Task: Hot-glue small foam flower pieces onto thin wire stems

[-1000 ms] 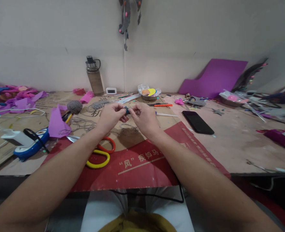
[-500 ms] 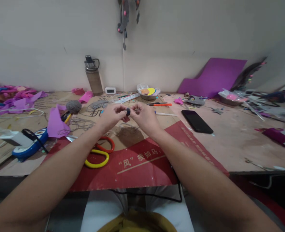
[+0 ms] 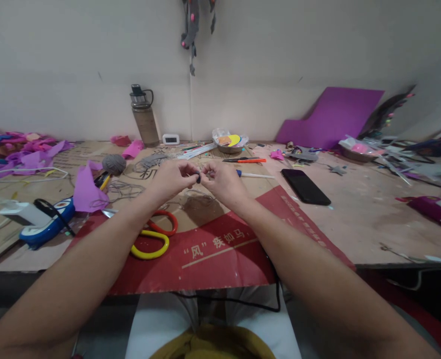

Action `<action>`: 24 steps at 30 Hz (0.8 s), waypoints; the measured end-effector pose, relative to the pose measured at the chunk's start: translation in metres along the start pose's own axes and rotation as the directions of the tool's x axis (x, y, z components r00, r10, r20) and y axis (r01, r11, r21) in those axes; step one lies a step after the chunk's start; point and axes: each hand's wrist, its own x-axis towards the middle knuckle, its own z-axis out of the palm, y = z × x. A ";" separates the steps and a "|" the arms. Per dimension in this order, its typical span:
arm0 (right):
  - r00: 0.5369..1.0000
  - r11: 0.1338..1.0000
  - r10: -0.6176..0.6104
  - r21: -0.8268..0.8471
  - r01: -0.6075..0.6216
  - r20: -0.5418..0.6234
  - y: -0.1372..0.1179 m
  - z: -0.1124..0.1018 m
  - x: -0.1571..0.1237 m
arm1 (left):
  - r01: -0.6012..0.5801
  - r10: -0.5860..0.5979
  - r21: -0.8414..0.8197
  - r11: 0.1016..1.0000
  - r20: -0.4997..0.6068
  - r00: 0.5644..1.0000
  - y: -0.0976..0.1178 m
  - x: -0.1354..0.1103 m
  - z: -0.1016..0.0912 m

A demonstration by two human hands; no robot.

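Above the middle of the cardboard (image 3: 227, 254), both hands meet fingertip to fingertip. My left hand (image 3: 173, 178) pinches a small dark piece (image 3: 198, 178), too small to identify. On its other side, my right hand (image 3: 222, 182) has thumb and fingers pressed together at the same piece; whether a strand is also held cannot be made out. Beneath the hands lies loose grey yarn (image 3: 200, 197). Scissors with red and yellow handles (image 3: 151, 245) rest by my left forearm. A ball of grey yarn (image 3: 114, 164) sits further left.
A phone (image 3: 305, 187) lies to the right. Behind the hands are an orange-and-black cutter (image 3: 246, 160), a bowl (image 3: 230, 148) and a water bottle (image 3: 144, 117). A blue power strip (image 3: 46, 227) with cables and purple scraps (image 3: 87, 187) occupy the left side.
The fingers have shifted slightly around the dark piece, which sits a little lower and shows less. Both hands stay in nearly the same place.
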 end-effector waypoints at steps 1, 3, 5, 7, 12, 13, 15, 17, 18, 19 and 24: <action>1.000 1.000 -0.015 -0.002 0.015 0.010 0.000 0.000 0.000 | 0.012 -0.012 -0.022 1.000 0.008 1.000 -0.001 0.000 0.001; 0.999 0.999 -0.047 -0.002 0.047 0.019 0.002 -0.001 0.000 | 0.021 -0.020 -0.078 0.997 0.014 1.000 -0.002 0.000 0.002; 0.998 0.998 -0.061 0.002 0.061 0.022 0.004 -0.001 0.000 | 0.021 -0.020 -0.094 0.995 0.012 1.000 -0.002 -0.001 0.003; 0.998 0.998 -0.057 0.021 0.057 0.027 0.005 -0.001 0.001 | 0.024 -0.024 -0.063 0.998 -0.007 1.000 0.000 -0.001 0.003; 0.999 0.980 -0.048 0.193 0.043 0.022 0.005 -0.001 0.001 | 0.072 -0.081 -0.099 0.992 -0.092 0.992 0.005 -0.002 0.002; 0.999 0.975 -0.031 0.220 0.028 0.010 0.004 -0.001 0.001 | 0.088 -0.102 -0.127 0.988 -0.105 0.989 0.005 -0.002 0.002; 1.000 0.972 0.001 0.235 0.002 -0.014 0.002 0.000 -0.001 | 0.118 -0.145 -0.199 0.973 -0.124 0.982 0.004 -0.001 0.003; 0.999 0.977 -0.002 0.211 0.010 -0.037 -0.001 0.001 -0.003 | 0.143 -0.187 -0.286 0.947 -0.132 0.974 0.002 0.001 0.005; 0.999 0.980 -0.013 0.197 0.022 -0.049 -0.002 0.001 -0.003 | 0.151 -0.205 -0.328 0.932 -0.135 0.969 0.001 0.001 0.006; 0.998 0.982 -0.021 0.188 0.031 -0.059 -0.002 0.002 -0.004 | 0.157 -0.221 -0.367 0.917 -0.138 0.966 0.000 0.001 0.007; 0.997 0.973 0.019 0.233 -0.001 -0.072 -0.002 0.007 -0.005 | 0.167 -0.262 -0.506 0.846 -0.122 0.957 -0.003 0.002 0.011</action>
